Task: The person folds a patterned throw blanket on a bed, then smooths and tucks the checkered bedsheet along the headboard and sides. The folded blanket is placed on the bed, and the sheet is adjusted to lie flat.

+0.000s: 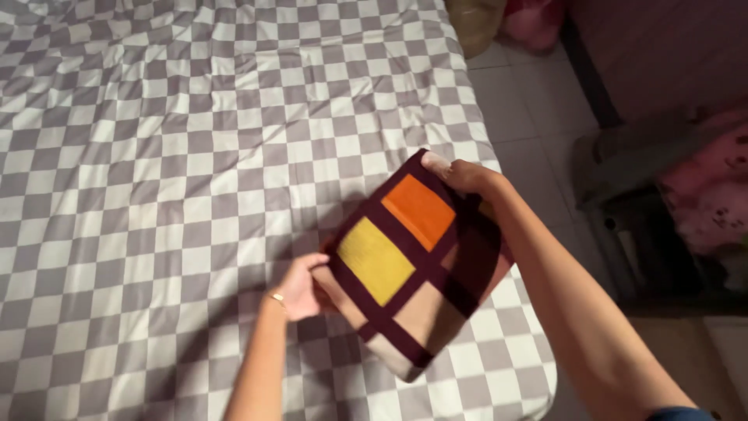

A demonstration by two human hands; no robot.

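Our left hand [300, 287] pinches the cushion cover [413, 261] at its 9 o'clock corner, and our right hand [460, 175] grips the corner at 12 o'clock, so it hangs in the air above the checkered bed sheet [156, 156]. We judge the cover to be soft, light and limp; it folds easily, so corners and seams are the good places to hold it. At 3 o'clock there is a tiled floor [530, 117]

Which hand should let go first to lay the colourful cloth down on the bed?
Probably the left hand. It grips the folded cloth's lower corner, low over the checked bed. The right hand holds the top corner higher up, so it can steady the cloth.
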